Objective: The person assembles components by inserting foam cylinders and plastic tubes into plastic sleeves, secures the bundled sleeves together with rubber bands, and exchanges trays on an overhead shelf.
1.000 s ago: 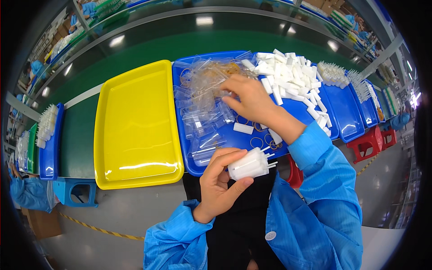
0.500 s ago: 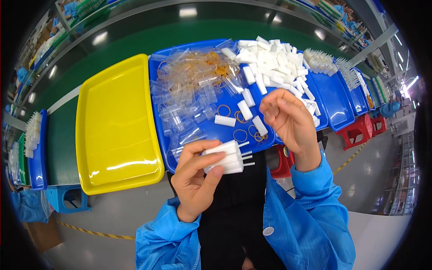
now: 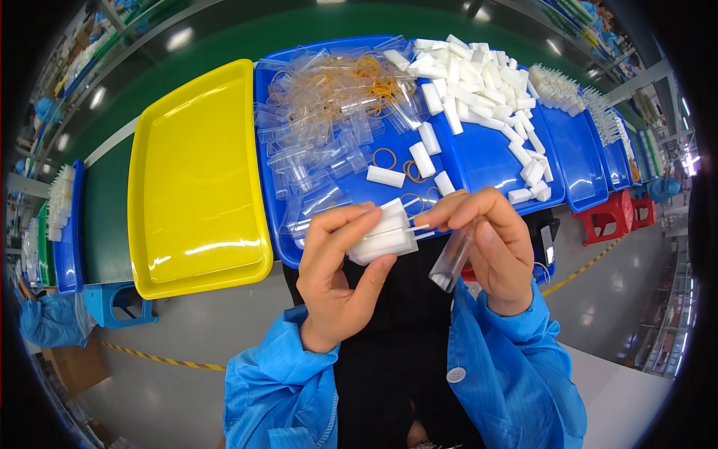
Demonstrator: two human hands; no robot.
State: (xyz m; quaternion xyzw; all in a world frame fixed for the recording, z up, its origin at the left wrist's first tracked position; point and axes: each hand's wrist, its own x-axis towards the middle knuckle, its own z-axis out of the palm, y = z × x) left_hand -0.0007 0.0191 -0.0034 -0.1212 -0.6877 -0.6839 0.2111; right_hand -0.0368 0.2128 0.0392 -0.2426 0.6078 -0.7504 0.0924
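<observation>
We note the left hand (image 3: 340, 277) pinching a stack of small white blocks (image 3: 385, 236) between thumb and fingers — light, rigid, slippery-looking — while the right hand (image 3: 497, 251) beside it grips a clear tube (image 3: 452, 258) at its upper end, thin-walled, likely crushable.

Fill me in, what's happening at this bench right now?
A person in a blue coat holds a small bundle of white pieces in the left hand and a clear plastic tube in the right hand, both raised over the near edge of the blue tray. That tray holds clear tubes, rubber bands and loose white pieces. A yellow tray sits beside it.
</observation>
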